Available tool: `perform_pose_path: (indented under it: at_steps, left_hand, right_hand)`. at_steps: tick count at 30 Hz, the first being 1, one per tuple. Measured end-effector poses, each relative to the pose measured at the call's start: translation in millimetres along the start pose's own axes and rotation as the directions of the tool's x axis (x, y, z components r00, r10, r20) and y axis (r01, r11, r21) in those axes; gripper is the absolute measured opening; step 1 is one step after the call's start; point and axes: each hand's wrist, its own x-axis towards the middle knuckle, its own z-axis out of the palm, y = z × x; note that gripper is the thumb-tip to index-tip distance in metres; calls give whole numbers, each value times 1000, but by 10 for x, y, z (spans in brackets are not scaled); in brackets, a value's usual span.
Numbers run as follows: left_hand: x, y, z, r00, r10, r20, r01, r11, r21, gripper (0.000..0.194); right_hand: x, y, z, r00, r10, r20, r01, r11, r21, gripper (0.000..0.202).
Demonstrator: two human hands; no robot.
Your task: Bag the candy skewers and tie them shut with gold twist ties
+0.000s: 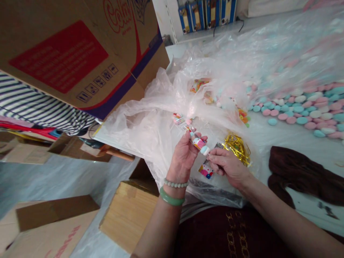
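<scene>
My left hand (185, 154) is closed around a slim clear candy packet (199, 142) with a colourful printed label. A white and pale-blue candy piece (205, 150) shows at its near end. There, the fingertips of my right hand (227, 165) are pinched together at the packet's end; the exact grip is partly hidden. Beneath my right fingers lies another printed packet (206, 170). A bunch of gold twist ties (238, 148) rests just beyond my right hand. Under and around both hands spreads a crumpled clear plastic bag (158, 125).
Many pink, blue and white candies (298, 111) cover the plastic at the right. A dark brown cloth (301, 175) lies on the table nearby. A large cola carton (80, 46) stands at the left. Open cardboard boxes (131, 215) sit below the table edge; blue binders (206, 16) stand behind.
</scene>
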Motion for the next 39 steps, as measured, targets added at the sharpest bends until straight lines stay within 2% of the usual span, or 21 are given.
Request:
perform_pose_path:
  at_steps: [3, 6, 11, 16, 18, 22, 26, 32, 36, 39]
  left_hand:
    - [-55, -47, 44, 998, 66, 14, -66, 997, 41, 14]
    - [-103, -99, 99, 996, 85, 20, -87, 993, 77, 14]
    - [-159, -115, 117, 999, 36, 15, -38, 991, 127, 24]
    - [-232, -174, 40, 997, 68, 37, -76, 926, 370, 27]
    - [-239, -198, 14, 998, 64, 20, -67, 913, 403, 30]
    - [-192, -155, 19, 1000, 27, -17, -23, 980, 199, 35]
    - [-129, -47, 75, 1000, -7, -22, 8, 999, 43, 26]
    - [-124, -17, 82, 999, -7, -49, 10, 998, 62, 20]
    - [-176, -97, 94, 997, 38, -61, -29, 991, 130, 21]
    - [-200, -186, 135, 994, 93, -60, -85, 989, 118, 22]
  right_hand:
    - [-21, -23, 41, 988, -104, -111, 83, 980, -180, 22]
    - [-19, -15, 53, 978, -151, -144, 120, 972, -205, 21]
    - [-9, -2, 18, 978, -158, -133, 140, 981, -133, 20]
    - [-14, -48, -16, 982, -140, -123, 137, 990, -31, 21]
    - [-17, -58, -15, 983, -133, -128, 131, 991, -25, 21]
    - [-21, -49, -5, 993, -79, -93, 80, 997, 7, 21]
    - [-23, -23, 2, 998, -43, -39, 43, 999, -2, 20]
    - [-12, -20, 3, 988, -72, -136, 53, 989, -134, 21]
    - [3, -8, 49, 987, -85, -135, 63, 985, -158, 21]
    - [15, 14, 122, 980, -97, -173, 75, 989, -127, 20]
